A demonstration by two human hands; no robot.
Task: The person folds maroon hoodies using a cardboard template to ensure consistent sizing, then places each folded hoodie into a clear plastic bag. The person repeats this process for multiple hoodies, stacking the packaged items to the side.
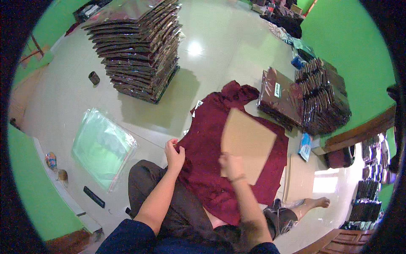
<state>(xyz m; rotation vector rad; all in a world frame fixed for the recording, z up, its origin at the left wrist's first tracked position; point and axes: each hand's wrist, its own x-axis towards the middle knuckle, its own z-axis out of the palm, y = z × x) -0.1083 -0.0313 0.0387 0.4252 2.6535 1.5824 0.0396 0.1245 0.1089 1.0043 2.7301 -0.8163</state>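
A maroon garment (203, 148), which looks like a shirt, lies spread face down across my lap and the floor in front of me. Over its right half is a tan cardboard sheet (249, 139), tilted slightly. My right hand (232, 166), a little blurred, has its fingers closed at the sheet's lower left edge. At the garment's left side, my left hand (175, 156) is half curled, with thumb and fingers apart and nothing between them. White tags (197, 108) show along the garment's upper left edge.
A tall stack of bagged dark garments (139, 51) stands at the far left. Clear plastic bags (103, 148) lie left of me, near a black remote-like object (94, 197). More packed garments (323, 97) are piled at right, beside a bagged brown one (281, 95). Cardboard sheets (298, 178) rest by my leg.
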